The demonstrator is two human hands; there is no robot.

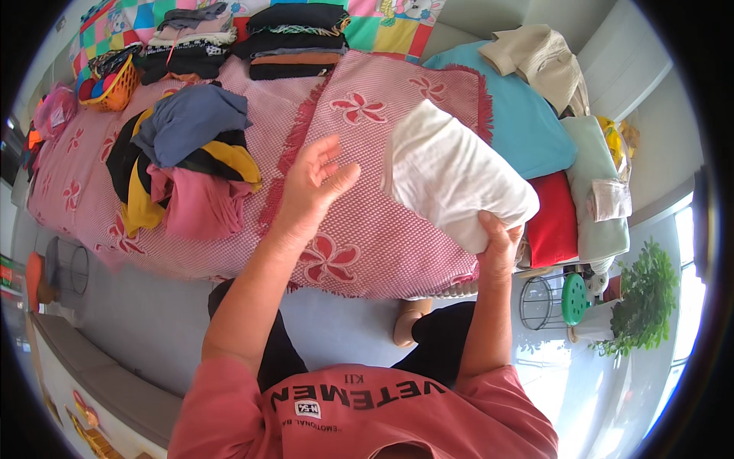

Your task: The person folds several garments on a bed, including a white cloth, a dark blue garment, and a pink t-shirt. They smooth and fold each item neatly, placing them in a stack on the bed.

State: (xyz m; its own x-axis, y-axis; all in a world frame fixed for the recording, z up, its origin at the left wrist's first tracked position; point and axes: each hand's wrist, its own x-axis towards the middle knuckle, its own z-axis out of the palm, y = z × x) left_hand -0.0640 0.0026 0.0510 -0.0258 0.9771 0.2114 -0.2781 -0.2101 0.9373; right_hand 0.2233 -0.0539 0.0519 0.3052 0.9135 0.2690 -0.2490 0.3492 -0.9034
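White cloth (451, 176) in the right hand (501, 239) partly hides bedspread (397, 256) near blue cloth (527, 122).

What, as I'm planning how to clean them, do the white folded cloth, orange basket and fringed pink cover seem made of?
White folded cloth, in the right hand: matte fabric, perhaps cotton, from its soft creases. Orange basket: smooth, probably plastic, from its even colour and openwork wall. Fringed pink cover: matte, seemingly woven textile, from its dotted texture and fringe; fibre unclear.
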